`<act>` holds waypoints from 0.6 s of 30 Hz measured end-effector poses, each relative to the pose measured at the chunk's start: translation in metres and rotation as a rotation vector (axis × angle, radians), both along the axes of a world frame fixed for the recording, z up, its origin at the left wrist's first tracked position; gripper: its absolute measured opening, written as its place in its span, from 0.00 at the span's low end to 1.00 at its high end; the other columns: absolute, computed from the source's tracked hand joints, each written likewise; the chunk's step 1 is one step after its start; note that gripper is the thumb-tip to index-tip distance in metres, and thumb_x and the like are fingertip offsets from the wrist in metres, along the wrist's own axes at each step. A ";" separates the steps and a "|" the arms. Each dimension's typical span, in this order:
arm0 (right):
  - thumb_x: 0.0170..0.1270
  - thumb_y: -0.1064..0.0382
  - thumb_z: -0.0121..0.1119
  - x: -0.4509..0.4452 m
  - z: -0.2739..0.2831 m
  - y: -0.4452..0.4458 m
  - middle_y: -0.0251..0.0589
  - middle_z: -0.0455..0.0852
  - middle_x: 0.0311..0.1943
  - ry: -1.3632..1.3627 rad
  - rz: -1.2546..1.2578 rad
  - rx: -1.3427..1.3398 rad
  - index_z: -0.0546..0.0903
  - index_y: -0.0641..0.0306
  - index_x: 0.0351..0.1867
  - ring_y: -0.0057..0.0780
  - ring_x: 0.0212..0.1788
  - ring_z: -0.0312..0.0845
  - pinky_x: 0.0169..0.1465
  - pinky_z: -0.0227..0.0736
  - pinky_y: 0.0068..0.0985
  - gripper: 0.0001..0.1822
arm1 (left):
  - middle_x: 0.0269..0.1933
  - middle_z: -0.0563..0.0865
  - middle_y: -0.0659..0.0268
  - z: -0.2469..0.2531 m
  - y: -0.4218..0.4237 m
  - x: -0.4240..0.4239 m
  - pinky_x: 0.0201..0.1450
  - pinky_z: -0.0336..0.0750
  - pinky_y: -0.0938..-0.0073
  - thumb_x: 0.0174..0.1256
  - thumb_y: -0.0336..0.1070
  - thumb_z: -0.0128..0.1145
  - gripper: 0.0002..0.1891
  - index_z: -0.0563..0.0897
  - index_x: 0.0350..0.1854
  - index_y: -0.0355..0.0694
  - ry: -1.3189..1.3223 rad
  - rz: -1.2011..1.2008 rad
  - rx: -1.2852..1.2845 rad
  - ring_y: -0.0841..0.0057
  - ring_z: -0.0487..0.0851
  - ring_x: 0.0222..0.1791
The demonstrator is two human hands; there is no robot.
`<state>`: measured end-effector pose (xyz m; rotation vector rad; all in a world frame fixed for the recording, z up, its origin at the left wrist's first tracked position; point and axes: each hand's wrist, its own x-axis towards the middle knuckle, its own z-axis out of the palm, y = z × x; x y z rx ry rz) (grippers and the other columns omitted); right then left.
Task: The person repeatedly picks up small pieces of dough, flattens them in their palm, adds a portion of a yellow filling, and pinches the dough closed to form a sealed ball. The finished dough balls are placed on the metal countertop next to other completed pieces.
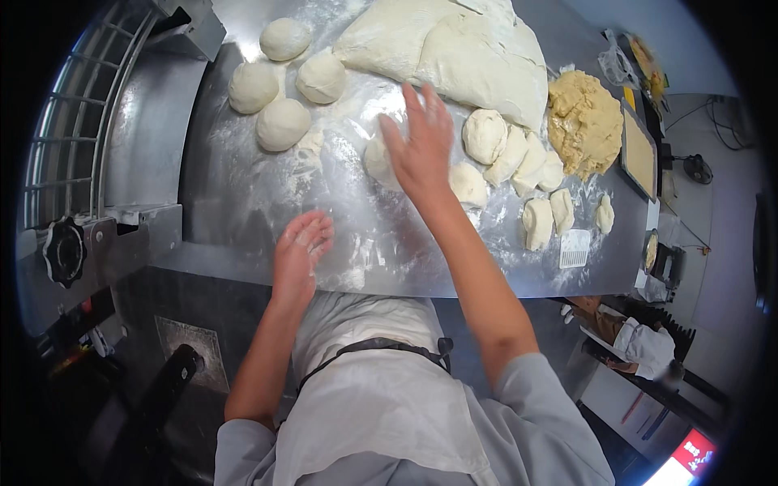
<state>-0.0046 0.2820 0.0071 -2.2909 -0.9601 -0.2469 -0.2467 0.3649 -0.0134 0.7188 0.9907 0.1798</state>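
My right hand (422,140) reaches over the floured metal worktable, its fingers spread. A blurred dough ball (380,163) lies just left of it, partly hidden by the hand; whether they touch is unclear. Nearer the table's front edge, my left hand (302,243) hovers with loosely curled fingers and nothing in it. Several smooth round dough balls (283,124) sit grouped at the back left. To the right of my right hand lie a rough dough piece (468,186), a rounded one (485,136) and several cut dough pieces (509,157).
A large dough slab (480,67) covers the back. Right of it sit a yellow crumbly dough mound (583,121) and a tray (638,152). A white slotted scraper (574,248) lies near smaller pieces (538,223). Machine with wire guard (91,121) stands left; a person (644,346) is at right.
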 end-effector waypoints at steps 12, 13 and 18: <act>0.64 0.44 0.71 -0.017 -0.031 -0.036 0.61 0.72 0.72 0.203 0.019 -0.259 0.73 0.65 0.73 0.61 0.72 0.66 0.72 0.61 0.57 0.41 | 0.58 0.86 0.56 -0.020 0.008 0.013 0.63 0.79 0.66 0.80 0.39 0.57 0.22 0.76 0.69 0.32 0.017 0.008 0.161 0.69 0.85 0.56; 0.62 0.45 0.73 -0.026 -0.038 -0.038 0.62 0.73 0.71 0.192 -0.001 -0.273 0.74 0.66 0.72 0.60 0.70 0.68 0.70 0.62 0.58 0.41 | 0.60 0.85 0.54 -0.022 0.006 0.017 0.64 0.78 0.65 0.80 0.42 0.57 0.24 0.74 0.71 0.32 -0.005 0.016 0.158 0.68 0.84 0.58; 0.58 0.65 0.66 -0.040 -0.051 -0.053 0.48 0.83 0.50 0.627 0.263 0.311 0.81 0.61 0.59 0.53 0.53 0.77 0.57 0.74 0.42 0.25 | 0.69 0.80 0.52 -0.015 0.001 0.058 0.68 0.76 0.61 0.80 0.60 0.53 0.38 0.66 0.79 0.34 -0.026 -0.032 0.142 0.62 0.79 0.68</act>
